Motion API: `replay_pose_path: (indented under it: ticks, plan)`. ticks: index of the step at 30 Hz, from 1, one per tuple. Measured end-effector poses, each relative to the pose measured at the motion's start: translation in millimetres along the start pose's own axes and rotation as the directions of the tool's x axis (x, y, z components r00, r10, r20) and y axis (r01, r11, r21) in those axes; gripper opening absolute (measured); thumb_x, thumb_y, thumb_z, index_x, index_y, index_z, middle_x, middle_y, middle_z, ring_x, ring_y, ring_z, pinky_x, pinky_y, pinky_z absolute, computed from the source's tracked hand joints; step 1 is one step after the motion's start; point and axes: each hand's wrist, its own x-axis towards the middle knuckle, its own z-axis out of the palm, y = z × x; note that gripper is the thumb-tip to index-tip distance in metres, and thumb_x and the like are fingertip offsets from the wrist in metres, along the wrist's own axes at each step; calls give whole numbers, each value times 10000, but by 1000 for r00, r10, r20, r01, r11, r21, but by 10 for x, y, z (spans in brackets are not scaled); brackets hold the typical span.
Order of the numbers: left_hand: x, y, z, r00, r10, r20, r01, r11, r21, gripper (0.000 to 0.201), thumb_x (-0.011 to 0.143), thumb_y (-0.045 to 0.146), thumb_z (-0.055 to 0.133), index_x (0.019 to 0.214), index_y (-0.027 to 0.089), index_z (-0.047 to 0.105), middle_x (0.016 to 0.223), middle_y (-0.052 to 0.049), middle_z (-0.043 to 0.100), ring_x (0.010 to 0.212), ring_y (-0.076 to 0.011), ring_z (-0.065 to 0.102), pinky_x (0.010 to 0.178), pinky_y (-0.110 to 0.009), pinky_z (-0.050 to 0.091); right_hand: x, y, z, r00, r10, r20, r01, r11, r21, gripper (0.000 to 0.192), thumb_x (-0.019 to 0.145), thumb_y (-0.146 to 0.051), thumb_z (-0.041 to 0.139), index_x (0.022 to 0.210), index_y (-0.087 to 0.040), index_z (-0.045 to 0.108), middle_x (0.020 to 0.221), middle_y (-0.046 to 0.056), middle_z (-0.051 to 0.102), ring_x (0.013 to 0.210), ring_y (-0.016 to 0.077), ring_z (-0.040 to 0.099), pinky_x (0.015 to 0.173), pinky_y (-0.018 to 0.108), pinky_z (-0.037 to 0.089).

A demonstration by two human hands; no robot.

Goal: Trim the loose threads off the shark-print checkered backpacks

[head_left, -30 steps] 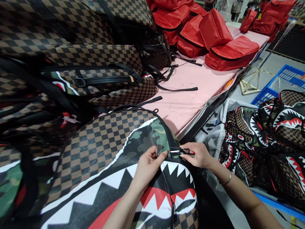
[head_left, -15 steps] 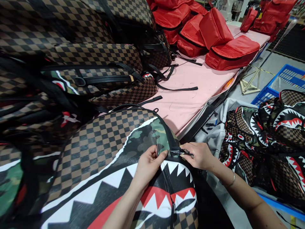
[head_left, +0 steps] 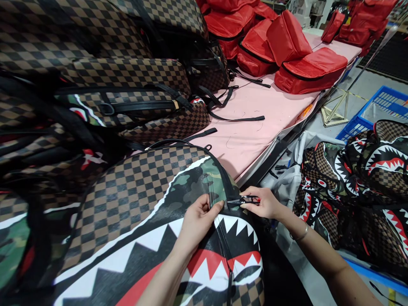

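From my end, the pink-covered bench (head_left: pixel 248 138) is crowded on its left by a heap of checkered backpacks (head_left: pixel 127 71); were that heap to slump, it could shove whatever lies in front of it; at the bench's near end is the shark-mouth backpack (head_left: pixel 159 197), printed front up; that front looks soft to me, so pressing in the wrong spot could make it buckle under both hands; the left hand (head_left: pixel 200 216) is closed in a pinch at the camouflage print (head_left: pixel 191 182), though I cannot tell whether fabric or a thread sits between its fingers; if that pinch slipped, the panel could shift toward the cutting edges; the right hand (head_left: pixel 264 205) grips small black thread snips (head_left: pixel 247 199), their blades (head_left: pixel 234 201) pointing at the left thumb (head_left: pixel 218 207) and very near it; that is my chief worry, since a hasty squeeze or slight overreach could nick the skin; the tips also lie close over the print, so a low angle could score it; whether the blades are parted is too fine for me to make out.
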Motion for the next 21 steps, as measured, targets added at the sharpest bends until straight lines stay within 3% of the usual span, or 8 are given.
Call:
replay_pose_path:
  ticks: [5,12,16,21]
  plan:
    - [-14,23,11,1000,-29,-8,29,1000,-2,388,629,468,662,604,191,392,562,49,446,532,-91,398,482,-192,317,0,275,238,993,83,-80,-53,945,322,298,739,-365,650,958,-170,598,845,19,638,727,125,595,669,231,460]
    - [-1,-2,4,1000,-13,2,14,1000,-19,361,631,452,671,612,189,425,575,48,469,548,-95,423,502,-195,342,22,329,367,985,171,-33,-114,778,618,356,675,-434,699,892,-177,584,841,16,629,720,122,590,697,262,466]
    - [3,-11,0,1000,-16,2,16,1000,-26,354,625,454,679,622,185,450,606,26,524,558,-101,447,503,-202,359,32,354,378,985,172,-2,-126,731,671,365,669,-435,706,893,-178,575,832,9,625,696,110,580,679,250,458]
    - [-8,20,15,1000,-6,-4,6,1000,-11,346,606,482,683,680,184,522,621,11,558,568,-126,501,528,-228,402,50,334,237,996,88,-17,-65,838,543,316,689,-358,704,913,-167,591,805,10,627,679,109,577,638,227,452]
